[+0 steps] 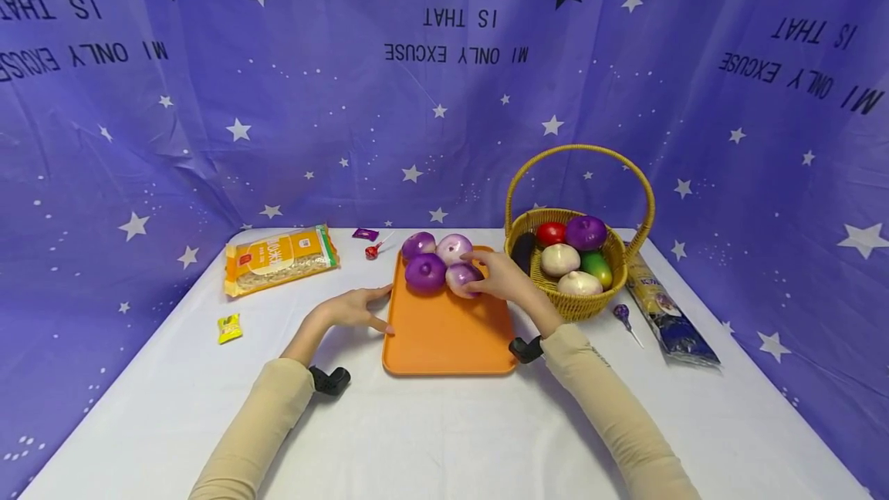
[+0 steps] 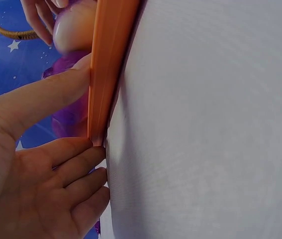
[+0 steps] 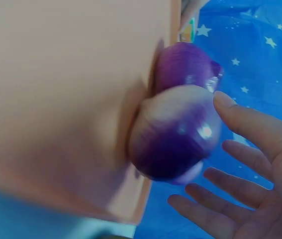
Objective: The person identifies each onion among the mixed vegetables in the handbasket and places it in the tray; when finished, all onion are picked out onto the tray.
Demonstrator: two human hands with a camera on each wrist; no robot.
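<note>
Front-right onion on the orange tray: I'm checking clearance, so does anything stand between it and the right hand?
Nothing visible does. The right hand is at the right side of the front-right onion, thumb and fingers close to it; the dark purple onion sits on the opposite side, to the left.

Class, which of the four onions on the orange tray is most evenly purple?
The front-left onion: its visible skin is deep purple throughout, whereas the back-left onion, back-right onion and front-right onion show paler patches.

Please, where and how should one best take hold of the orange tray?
Probably by the raised rim of the tray, from both left and right sides at once, towards the far half: it is broad and shallow, and the four onions crowd that end.
</note>
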